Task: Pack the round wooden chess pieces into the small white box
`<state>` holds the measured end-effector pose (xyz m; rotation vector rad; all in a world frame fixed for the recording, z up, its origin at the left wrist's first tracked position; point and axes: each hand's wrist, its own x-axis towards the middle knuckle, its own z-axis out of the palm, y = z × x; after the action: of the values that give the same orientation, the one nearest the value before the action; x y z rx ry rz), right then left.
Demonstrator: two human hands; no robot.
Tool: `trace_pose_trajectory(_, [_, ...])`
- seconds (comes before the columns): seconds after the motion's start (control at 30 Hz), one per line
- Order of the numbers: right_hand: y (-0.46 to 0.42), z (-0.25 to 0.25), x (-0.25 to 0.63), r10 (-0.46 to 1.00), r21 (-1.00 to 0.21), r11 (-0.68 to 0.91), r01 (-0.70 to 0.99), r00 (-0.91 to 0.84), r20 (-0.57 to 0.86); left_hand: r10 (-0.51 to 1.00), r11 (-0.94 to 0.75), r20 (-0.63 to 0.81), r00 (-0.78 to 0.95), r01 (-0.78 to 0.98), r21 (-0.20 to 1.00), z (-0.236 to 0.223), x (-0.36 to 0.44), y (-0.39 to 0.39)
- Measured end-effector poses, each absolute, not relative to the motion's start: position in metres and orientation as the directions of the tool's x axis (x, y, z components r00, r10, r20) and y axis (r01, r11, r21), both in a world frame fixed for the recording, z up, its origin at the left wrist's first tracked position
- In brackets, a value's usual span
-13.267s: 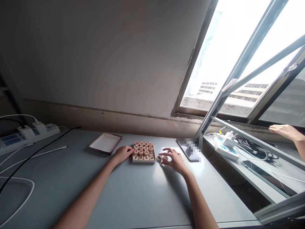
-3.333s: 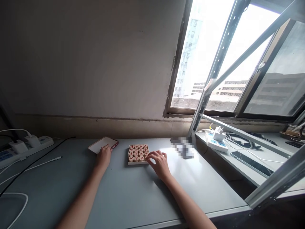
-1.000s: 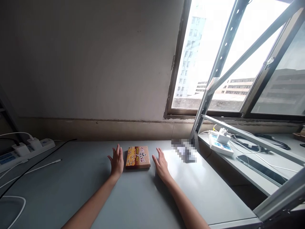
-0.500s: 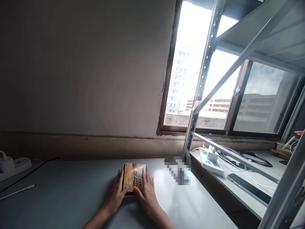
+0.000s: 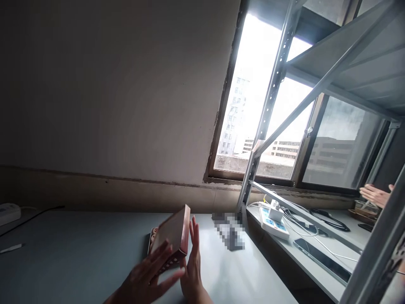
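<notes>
The lid (image 5: 172,230) of a Chinese chess box is tilted steeply up, its pale broad face toward the left and its reddish-brown side wall toward the right. Behind its left edge, some round wooden chess pieces (image 5: 154,233) show in the box tray, most of which is hidden. My left hand (image 5: 148,272) is at the lid's near side, with its fingers across the pale face and its thumb under the near corner. My right hand (image 5: 193,266) stands upright along the right wall, fingers straight, thumb by the lower corner.
A pixelated object (image 5: 230,232) lies on the grey table (image 5: 95,253) to the right. Beyond the shelf post (image 5: 264,109) are a power strip (image 5: 274,221), cables and a phone (image 5: 321,259). Another person's hands (image 5: 375,195) show at far right. A cable end (image 5: 12,248) lies left.
Loose pieces went into the tray and the lid was put on top. Half a second ago both hands lay around the flat box; now the lid is tilted up, exposing some pieces.
</notes>
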<state>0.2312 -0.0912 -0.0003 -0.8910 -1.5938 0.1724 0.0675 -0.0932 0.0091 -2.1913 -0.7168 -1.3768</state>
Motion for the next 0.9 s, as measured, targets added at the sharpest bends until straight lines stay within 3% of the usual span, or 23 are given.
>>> trace_pose_trajectory(0.03, [-0.090,0.001,0.231,0.638,-0.577,0.666,0.474,0.040,0.769,0.149,-0.709,0.887,0.436,0.673,-0.211,0.014,0.064,-0.091])
trace_pose_trajectory(0.07, [-0.088,0.002,0.231,0.650,-0.576,0.637,0.512,0.045,0.759,0.199,-0.651,0.866,0.459,0.722,-0.233,0.020,0.060,-0.087])
trace_pose_trajectory(0.1, [-0.086,0.003,0.231,0.659,-0.574,0.610,0.547,0.051,0.750,0.278,-0.600,0.857,0.434,0.775,-0.198,0.026,0.053,-0.083])
trace_pose_trajectory(0.17, [-0.083,0.004,0.234,0.683,-0.577,0.559,0.596,0.064,0.727,0.513,-0.480,0.812,0.280,0.877,0.001,0.034,0.037,-0.069])
trace_pose_trajectory(0.27, [-0.081,0.009,0.240,0.716,-0.577,0.490,0.654,0.075,0.694,0.759,-0.296,0.643,0.103,0.934,0.199,0.023,0.010,-0.046])
trace_pose_trajectory(0.37, [-0.084,0.018,0.247,0.684,-0.500,0.461,0.733,0.065,0.726,0.895,-0.085,0.445,-0.031,0.967,0.239,0.000,-0.007,-0.030])
trace_pose_trajectory(0.43, [-0.086,0.023,0.251,0.637,-0.457,0.446,0.770,0.085,0.766,0.907,-0.023,0.414,-0.079,0.972,0.235,-0.009,-0.008,-0.026])
trace_pose_trajectory(0.57, [-0.074,0.020,0.257,0.637,-0.523,0.392,0.757,0.186,0.748,0.831,-0.109,0.554,-0.045,0.964,0.241,-0.003,0.006,-0.028])
trace_pose_trajectory(0.67, [-0.047,0.006,0.263,0.778,-0.668,0.403,0.626,0.150,0.610,0.824,-0.378,0.558,0.098,0.829,0.412,0.002,0.019,-0.028])
trace_pose_trajectory(0.73, [-0.026,-0.001,0.266,0.874,-0.770,0.376,0.515,0.077,0.479,0.879,-0.420,0.460,0.122,0.655,0.628,-0.001,0.026,-0.025])
trace_pose_trajectory(0.8, [-0.009,-0.004,0.268,0.939,-0.839,0.321,0.440,-0.033,0.341,0.946,-0.321,0.295,0.132,0.491,0.810,-0.008,0.029,-0.022])
trace_pose_trajectory(0.9, [0.000,0.001,0.270,0.949,-0.862,0.295,0.412,-0.230,0.215,0.972,-0.211,0.151,0.180,0.382,0.900,-0.014,0.029,-0.019])
